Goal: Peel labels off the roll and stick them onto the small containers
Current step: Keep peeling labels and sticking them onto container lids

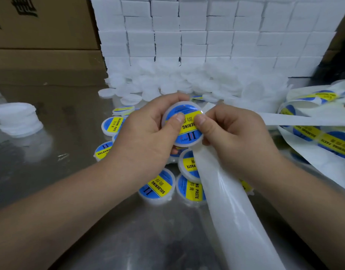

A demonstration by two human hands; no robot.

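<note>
Head view: at the centre of the frame, the left hand (148,133) grips a small round container (180,106), its fingers curled behind it and its thumb pressed flat on the blue and yellow label (188,131) that covers the lid. The right hand (232,137) pinches the container's right edge, with its thumb also on the label, next to the left thumb. A bare white backing strip (236,221) passes under the right hand's fingers and runs down to the lower right of the frame; whether those fingers also clasp it I cannot tell.

Below and left of the hands, several labelled containers (158,187) lie close together on the shiny metal table (70,114). At the right edge lies the loose label strip (327,141), still carrying blue and yellow labels. Behind the hands is a heap of plain white containers (187,82), and behind it a wall of stacked white boxes (206,32). A short stack of white lids (17,119) stands at the left edge, and cardboard boxes (41,26) fill the upper left.
</note>
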